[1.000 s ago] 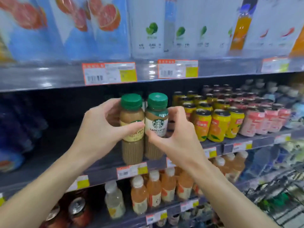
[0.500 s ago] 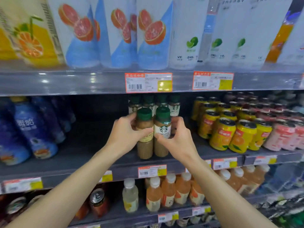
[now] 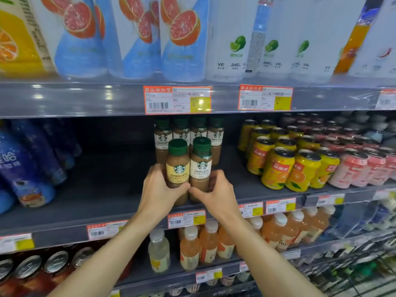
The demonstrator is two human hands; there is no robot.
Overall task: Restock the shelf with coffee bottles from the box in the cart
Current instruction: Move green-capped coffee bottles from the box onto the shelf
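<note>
Two green-capped coffee bottles stand upright side by side on the grey middle shelf (image 3: 102,189). My left hand (image 3: 159,189) grips the lower part of the yellow-labelled cheese latte bottle (image 3: 177,166). The white-labelled caffe latte bottle (image 3: 201,161) is held low down by my right hand (image 3: 216,194). Behind them a row of several more coffee bottles (image 3: 188,133) stands deeper on the shelf. The box and most of the cart are out of view.
Yellow orange-drink cans (image 3: 278,166) and pink cans (image 3: 360,168) crowd the shelf to the right; blue bottles (image 3: 25,166) lie to the left. Tall cartons (image 3: 184,39) fill the shelf above, juice bottles (image 3: 205,243) the one below. Wire cart mesh (image 3: 351,262) shows at bottom right.
Both hands pushed the two bottles forward from the shelf's front edge deeper in, toward the back row. My grip slid lower on the bottles, showing the labels.
</note>
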